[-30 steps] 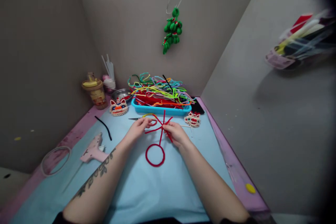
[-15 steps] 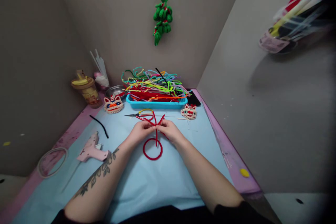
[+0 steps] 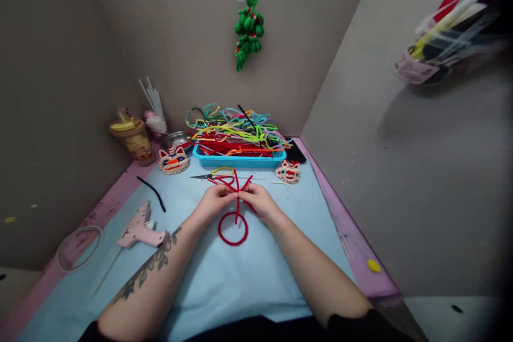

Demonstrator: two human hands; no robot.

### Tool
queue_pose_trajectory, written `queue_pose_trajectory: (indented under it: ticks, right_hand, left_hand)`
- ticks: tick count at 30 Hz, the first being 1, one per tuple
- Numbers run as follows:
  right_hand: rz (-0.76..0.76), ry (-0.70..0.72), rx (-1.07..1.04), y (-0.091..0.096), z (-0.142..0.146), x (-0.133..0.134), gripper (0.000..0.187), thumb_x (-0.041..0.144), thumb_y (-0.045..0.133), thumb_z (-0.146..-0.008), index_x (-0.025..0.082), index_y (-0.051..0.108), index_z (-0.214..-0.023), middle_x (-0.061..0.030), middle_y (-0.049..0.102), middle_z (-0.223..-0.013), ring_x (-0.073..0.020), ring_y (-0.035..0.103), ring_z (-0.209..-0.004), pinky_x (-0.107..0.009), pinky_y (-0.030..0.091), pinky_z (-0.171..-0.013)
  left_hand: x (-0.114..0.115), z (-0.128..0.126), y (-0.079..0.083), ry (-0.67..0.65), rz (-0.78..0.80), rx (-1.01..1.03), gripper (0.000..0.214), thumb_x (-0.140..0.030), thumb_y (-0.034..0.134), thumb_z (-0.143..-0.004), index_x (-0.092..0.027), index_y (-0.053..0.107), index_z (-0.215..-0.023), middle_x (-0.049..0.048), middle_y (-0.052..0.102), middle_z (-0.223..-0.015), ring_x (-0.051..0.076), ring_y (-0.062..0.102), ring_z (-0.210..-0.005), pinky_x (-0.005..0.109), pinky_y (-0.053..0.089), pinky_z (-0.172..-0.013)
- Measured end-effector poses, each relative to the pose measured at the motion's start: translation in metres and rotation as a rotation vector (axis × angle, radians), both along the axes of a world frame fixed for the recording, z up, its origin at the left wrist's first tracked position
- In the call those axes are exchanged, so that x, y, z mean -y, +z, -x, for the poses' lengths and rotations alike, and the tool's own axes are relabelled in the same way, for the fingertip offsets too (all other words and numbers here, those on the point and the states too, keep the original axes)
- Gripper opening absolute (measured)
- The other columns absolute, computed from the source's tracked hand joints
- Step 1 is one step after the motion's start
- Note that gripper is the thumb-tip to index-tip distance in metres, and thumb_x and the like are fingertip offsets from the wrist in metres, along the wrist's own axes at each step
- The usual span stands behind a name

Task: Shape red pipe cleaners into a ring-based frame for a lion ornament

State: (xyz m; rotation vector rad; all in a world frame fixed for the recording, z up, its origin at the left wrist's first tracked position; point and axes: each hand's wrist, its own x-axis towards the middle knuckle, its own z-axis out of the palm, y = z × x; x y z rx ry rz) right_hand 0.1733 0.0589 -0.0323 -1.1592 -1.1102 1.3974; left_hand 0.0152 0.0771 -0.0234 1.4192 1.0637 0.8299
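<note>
Several red pipe cleaners [image 3: 237, 208] cross in a star-like bundle between my two hands. My left hand [image 3: 216, 199] pinches the bundle near its centre from the left. From the other side, my right hand [image 3: 258, 199] grips it with closed fingertips touching those of the left. One stem hangs down toward a red pipe-cleaner ring [image 3: 220, 235] that lies on the blue cloth. Just beyond the hands are scissors [image 3: 205, 176] with yellow and red handles, partly hidden behind the red stems.
A blue tray [image 3: 240, 162] heaped with coloured pipe cleaners stands at the back. Lion-head pieces [image 3: 173, 161] flank it, beside a metal bowl [image 3: 176, 139]. To the left lie a pink glue gun [image 3: 140, 228] and a black pipe cleaner [image 3: 152, 192]. Walls enclose three sides.
The lower red stem has swung slightly left, and a stem under my right hand shows a little more. Both hands keep their hold in nearly the same place.
</note>
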Motion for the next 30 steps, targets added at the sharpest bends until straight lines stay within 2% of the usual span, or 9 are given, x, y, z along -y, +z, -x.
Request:
queue_pose_trajectory:
  ticks: [9,13,14,16,18,19,22,25,30]
  right_hand:
    - [-0.007,-0.017,0.072,0.0,0.0,0.001,0.022,0.035,0.069,-0.064,0.016,0.057,-0.064,0.0039,0.055,-0.056,-0.0097,0.043,-0.053,-0.024,0.032,-0.055]
    - [-0.038,-0.027,0.145,-0.003,0.0,0.0,0.022,0.036,0.066,-0.067,0.018,0.054,-0.062,0.0054,0.05,-0.053,-0.0091,0.04,-0.051,-0.023,0.031,-0.052]
    - [-0.046,-0.021,0.151,-0.004,0.0,-0.001,0.022,0.036,0.065,-0.067,0.018,0.054,-0.063,0.0054,0.05,-0.053,-0.0091,0.04,-0.051,-0.023,0.031,-0.052]
    - [-0.046,-0.015,0.163,-0.006,-0.002,-0.002,0.021,0.037,0.064,-0.068,0.018,0.055,-0.065,0.0054,0.05,-0.054,-0.0091,0.039,-0.05,-0.023,0.031,-0.052]
    - [-0.038,-0.026,0.184,-0.007,-0.004,-0.002,0.021,0.037,0.064,-0.068,0.018,0.055,-0.065,0.0056,0.049,-0.053,-0.0088,0.038,-0.05,-0.023,0.03,-0.05]
    - [-0.039,-0.03,0.196,-0.006,-0.005,-0.002,0.021,0.036,0.064,-0.068,0.018,0.055,-0.064,0.0056,0.049,-0.053,-0.0088,0.038,-0.05,-0.023,0.029,-0.05]
    - [-0.061,-0.011,0.195,-0.003,-0.008,-0.001,0.02,0.034,0.065,-0.067,0.017,0.056,-0.063,0.005,0.05,-0.054,-0.009,0.04,-0.052,-0.023,0.031,-0.053]
    - [-0.054,0.023,0.155,0.002,-0.01,0.0,0.018,0.033,0.065,-0.066,0.016,0.058,-0.063,0.005,0.052,-0.054,-0.0093,0.042,-0.053,-0.023,0.032,-0.055]
    - [-0.035,0.05,0.118,0.005,-0.011,0.001,0.017,0.031,0.066,-0.064,0.016,0.059,-0.063,0.0052,0.052,-0.054,-0.0092,0.042,-0.054,-0.024,0.032,-0.056]
  left_hand:
    - [0.0,0.001,0.002,-0.004,-0.043,-0.054,0.029,-0.041,0.068,-0.066,-0.014,0.059,-0.066,-0.001,0.059,-0.059,0.012,0.052,-0.055,0.024,0.039,-0.054]
    - [-0.001,0.0,0.0,-0.03,-0.053,-0.05,0.032,-0.045,0.067,-0.069,-0.013,0.06,-0.073,0.002,0.062,-0.067,0.015,0.057,-0.062,0.026,0.043,-0.059]
    - [-0.001,0.0,0.0,0.0,-0.076,-0.037,0.034,-0.045,0.066,-0.07,-0.013,0.061,-0.082,0.004,0.065,-0.075,0.016,0.059,-0.067,0.028,0.045,-0.063]
    - [-0.001,0.001,0.003,0.171,-0.19,-0.056,0.046,-0.043,0.065,-0.072,-0.015,0.057,-0.108,0.009,0.066,-0.099,0.019,0.062,-0.079,0.031,0.048,-0.071]
    - [0.0,0.004,0.007,0.372,-0.401,-0.177,0.054,-0.039,0.063,-0.076,-0.018,0.049,-0.124,0.0119,0.059,-0.118,0.021,0.059,-0.095,0.036,0.047,-0.084]
    - [0.0,0.007,0.01,0.404,-0.519,-0.271,0.05,-0.037,0.061,-0.079,-0.02,0.05,-0.125,0.0119,0.057,-0.121,0.022,0.056,-0.103,0.039,0.043,-0.091]
    - [0.002,0.012,0.015,0.228,-0.748,-0.507,0.027,-0.033,0.056,-0.084,-0.023,0.064,-0.108,0.009,0.06,-0.118,0.025,0.048,-0.117,0.044,0.032,-0.103]
    - [0.004,0.012,0.015,0.056,-0.816,-0.632,0.019,-0.027,0.056,-0.083,-0.025,0.07,-0.096,0.0066,0.063,-0.116,0.028,0.042,-0.122,0.049,0.025,-0.106]
    - [0.008,0.007,0.015,-0.08,-0.859,-0.706,0.021,-0.022,0.054,-0.084,-0.027,0.069,-0.097,0.0051,0.068,-0.106,0.027,0.046,-0.119,0.056,0.004,-0.109]
